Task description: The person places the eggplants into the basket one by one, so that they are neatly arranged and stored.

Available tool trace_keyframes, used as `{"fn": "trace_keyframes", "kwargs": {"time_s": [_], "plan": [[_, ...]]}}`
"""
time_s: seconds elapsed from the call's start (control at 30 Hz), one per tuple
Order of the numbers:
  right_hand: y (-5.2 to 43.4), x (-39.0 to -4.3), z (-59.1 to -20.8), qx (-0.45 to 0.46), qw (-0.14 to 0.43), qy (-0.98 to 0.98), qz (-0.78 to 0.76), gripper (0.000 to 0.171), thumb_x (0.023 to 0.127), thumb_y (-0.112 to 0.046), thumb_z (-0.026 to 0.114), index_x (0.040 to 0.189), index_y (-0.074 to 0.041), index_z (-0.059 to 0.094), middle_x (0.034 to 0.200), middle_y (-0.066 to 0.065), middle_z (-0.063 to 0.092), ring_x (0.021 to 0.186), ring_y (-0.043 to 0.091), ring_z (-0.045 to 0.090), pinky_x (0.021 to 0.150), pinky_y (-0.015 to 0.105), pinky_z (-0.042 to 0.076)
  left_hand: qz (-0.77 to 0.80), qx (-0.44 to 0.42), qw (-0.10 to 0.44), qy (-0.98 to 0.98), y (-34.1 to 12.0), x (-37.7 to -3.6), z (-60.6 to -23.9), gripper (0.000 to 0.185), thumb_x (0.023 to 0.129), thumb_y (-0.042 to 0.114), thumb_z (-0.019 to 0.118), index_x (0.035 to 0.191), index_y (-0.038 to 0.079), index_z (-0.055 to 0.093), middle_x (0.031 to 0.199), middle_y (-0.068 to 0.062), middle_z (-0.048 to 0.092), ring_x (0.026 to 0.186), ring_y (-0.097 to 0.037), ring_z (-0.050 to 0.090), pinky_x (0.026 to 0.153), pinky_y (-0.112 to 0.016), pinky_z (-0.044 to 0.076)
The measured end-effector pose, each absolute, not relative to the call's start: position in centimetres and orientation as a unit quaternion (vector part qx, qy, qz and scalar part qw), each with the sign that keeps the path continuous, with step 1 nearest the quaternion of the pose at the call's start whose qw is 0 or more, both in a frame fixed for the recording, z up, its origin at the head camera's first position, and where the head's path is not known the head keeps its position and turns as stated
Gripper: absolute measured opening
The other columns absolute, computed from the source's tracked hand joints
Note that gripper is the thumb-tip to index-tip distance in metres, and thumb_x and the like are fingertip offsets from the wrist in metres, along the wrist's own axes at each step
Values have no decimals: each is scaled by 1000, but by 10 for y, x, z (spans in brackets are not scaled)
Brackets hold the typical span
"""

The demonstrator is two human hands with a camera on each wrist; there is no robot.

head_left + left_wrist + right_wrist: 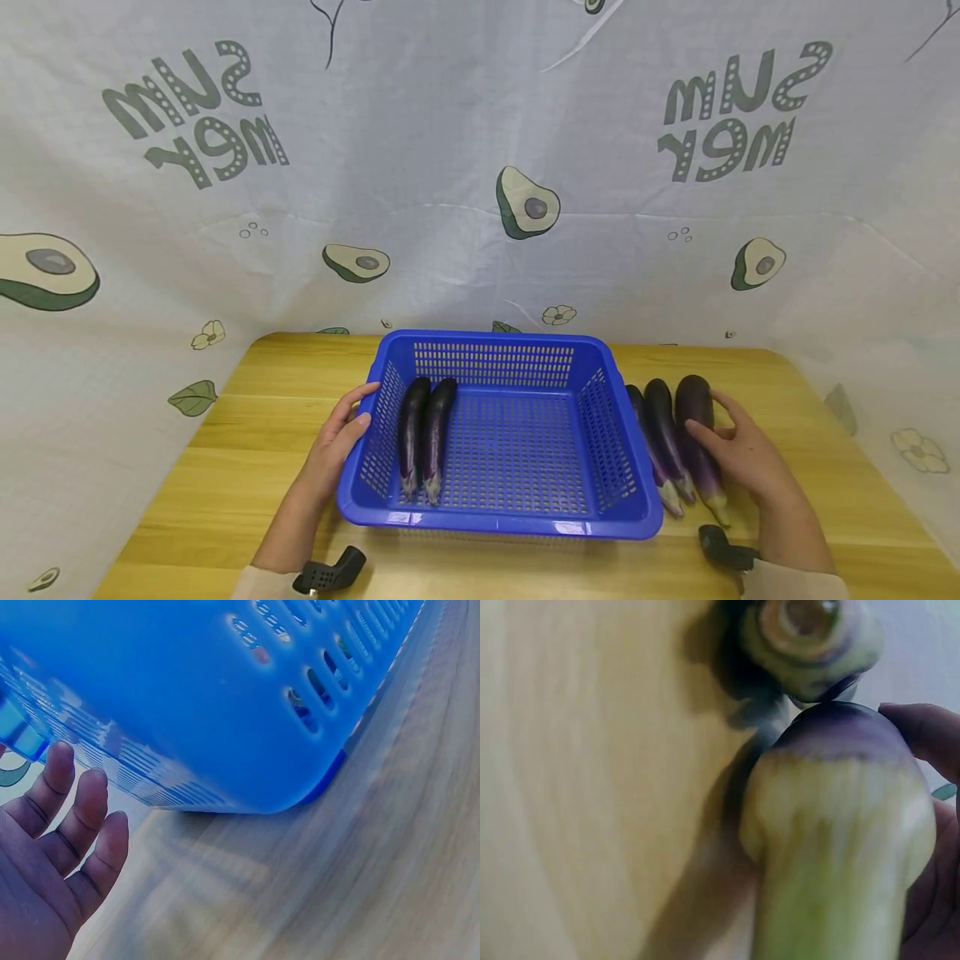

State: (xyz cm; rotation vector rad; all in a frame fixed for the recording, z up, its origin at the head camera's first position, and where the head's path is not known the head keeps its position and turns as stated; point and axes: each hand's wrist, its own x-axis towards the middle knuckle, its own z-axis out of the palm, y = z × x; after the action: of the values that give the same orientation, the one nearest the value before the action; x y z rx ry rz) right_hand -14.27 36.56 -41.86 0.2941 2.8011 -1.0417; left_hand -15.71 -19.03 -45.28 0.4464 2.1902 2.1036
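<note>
Two bare forearms reach in from the bottom edge. Her right hand (738,454) curls thumb and fingers around the fattest dark purple eggplant (699,433), which lies on the pale wooden table (225,467) just right of the blue perforated plastic basket (495,521), beside two slimmer eggplants (660,442). Straight-fingered, the left hand (337,442) rests against the basket's left wall. Glossy skin fades to a pale green stem end.

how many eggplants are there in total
5. Two long dark purple eggplants lie side by side in the left part of the blue perforated plastic basket. Three more lie right of it on the wooden table; the right hand grips the outermost.
</note>
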Motion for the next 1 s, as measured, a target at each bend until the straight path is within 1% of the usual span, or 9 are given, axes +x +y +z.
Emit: {"fn": "trace_keyframes", "kwargs": {"time_s": [0.13,0.2,0.3,0.43,0.5,0.67,0.77,0.9,1.0], "plan": [[367,-141,-417,105,57,928,-353,88,104,-45,52,162,-2,1,136,51,45,109,55,64,85,50,56,683,145,36,714,-190,-157,-453,47,108,21,36,155,17,33,153,-31,36,122,-53,56,84,-47,64],[368,-140,-415,106,51,926,-358,88,105,-45,51,162,-2,0,137,51,44,112,57,62,85,51,56,683,145,37,715,-190,-157,-453,47,108,21,36,155,17,32,154,-30,35,123,-54,55,84,-47,64],[370,-138,-410,105,37,924,-365,88,105,-45,51,162,-3,-1,136,51,45,109,56,63,79,47,56,684,144,36,715,-190,-157,-453,48,108,21,36,155,17,32,155,-30,35,123,-55,54,84,-48,63],[371,-135,-403,107,23,919,-379,89,104,-46,52,163,-7,-3,135,52,43,105,53,64,73,41,55,684,143,37,714,-190,-157,-453,48,108,22,36,155,17,32,155,-30,35,123,-55,55,84,-48,63],[370,-134,-397,110,16,917,-383,90,104,-46,52,163,-9,-4,137,51,41,106,54,63,73,42,55,685,144,38,713,-190,-157,-453,47,108,22,36,155,17,33,153,-31,36,122,-53,56,84,-47,63],[361,-130,-381,112,-9,906,-408,88,104,-44,52,164,-14,-6,139,53,37,95,46,71,68,36,57,687,145,37,711,-191,-157,-454,47,108,21,37,154,16,33,149,-32,40,119,-49,59,83,-46,64],[353,-127,-374,106,-16,897,-429,87,105,-42,52,164,-17,-7,140,55,35,87,38,74,65,29,57,689,143,37,710,-191,-157,-453,47,108,21,37,154,16,34,150,-32,39,119,-48,59,83,-46,64],[343,-126,-365,92,-20,891,-444,86,105,-39,52,164,-19,-7,141,54,33,82,30,75,64,29,58,690,140,39,709,-191,-157,-453,47,108,21,37,154,15,33,149,-32,39,118,-48,59,84,-46,64],[334,-127,-359,79,-26,893,-442,86,105,-38,53,165,-19,-6,140,52,34,80,27,74,63,32,61,689,140,39,710,-191,-157,-452,47,108,22,36,154,15,33,148,-32,40,118,-46,60,84,-45,64]]}}
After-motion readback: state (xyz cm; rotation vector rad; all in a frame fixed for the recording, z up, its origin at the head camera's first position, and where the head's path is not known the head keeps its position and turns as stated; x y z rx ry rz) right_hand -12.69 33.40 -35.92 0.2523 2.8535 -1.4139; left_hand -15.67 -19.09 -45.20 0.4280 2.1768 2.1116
